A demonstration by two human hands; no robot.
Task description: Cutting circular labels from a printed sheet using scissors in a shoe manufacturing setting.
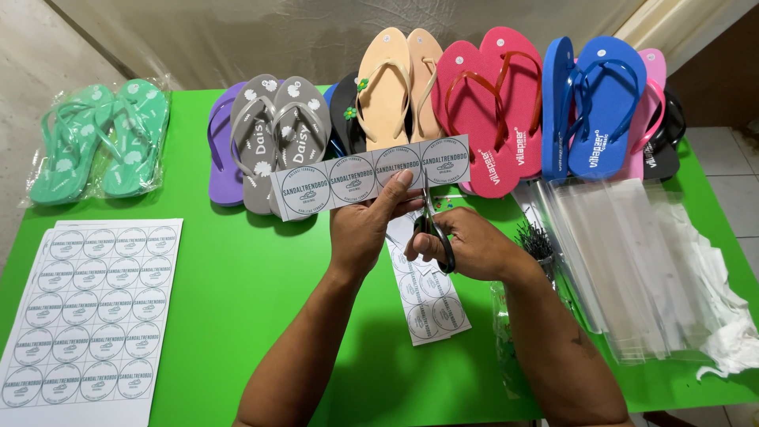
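We see the left hand (pixel 365 229) holding up a long white paper strip of 4 round printed labels (pixel 370 178), its thumb and fingers pinching the strip near the third label, above the bright green tabletop (pixel 237 292). The right hand (pixel 462 247) grips a pair of black-handled scissors (pixel 431 225), fingers curled through the loops; the blades point up and meet the strip's lower edge between the third and fourth labels. We cannot tell how far the blades stand apart.

Under the hands lie more cut white label strips (pixel 431 304) on the table. At the left edge rests a stack of full white label sheets (pixel 91 312). Beyond it lies a pair of mint green flip-flops in a clear plastic bag (pixel 99 142). Along the far edge runs a row of flip-flops: grey (pixel 277 134), beige (pixel 395 79), pink-red (pixel 490 111) and blue (pixel 593 103). To the right lie a pile of clear plastic bags (pixel 624 261) and crumpled white paper (pixel 727 332).
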